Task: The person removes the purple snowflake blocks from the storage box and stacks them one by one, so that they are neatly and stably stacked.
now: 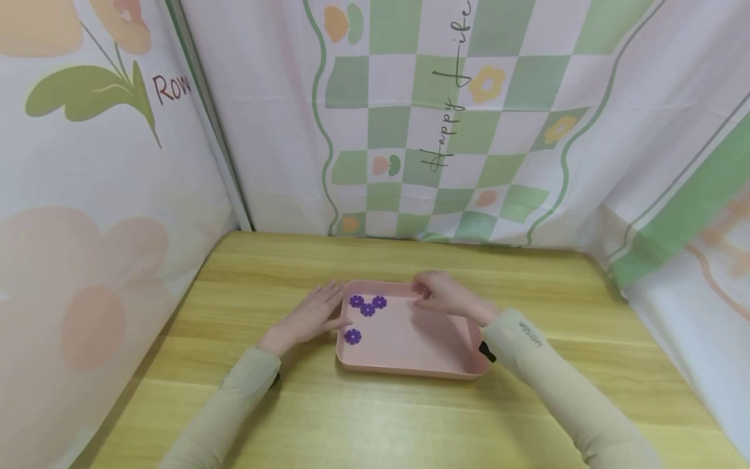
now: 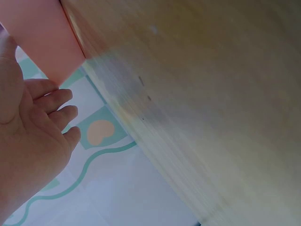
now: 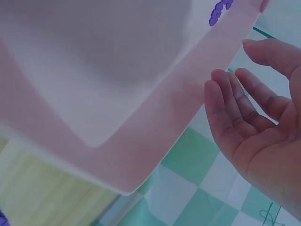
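Observation:
A pink tray (image 1: 410,372) lies on the wooden table. Several purple flower-shaped pieces (image 1: 368,310) sit at its left end: a small cluster near the far left corner and a single flower (image 1: 353,337) nearer the front. My left hand (image 1: 310,312) rests against the tray's left side, fingers extended and thumb reaching over the rim. Above the tray's far rim is my right hand (image 1: 442,293), its fingers loosely bent. In the right wrist view, nothing shows between the fingers and thumb of that right hand (image 3: 258,113).
The wooden table (image 1: 375,423) extends around the tray. Behind it hangs a green-and-white checked curtain (image 1: 433,130), with a flower-print cloth (image 1: 88,195) along the left. Part of a purple piece (image 3: 3,219) shows at the right wrist view's lower left edge.

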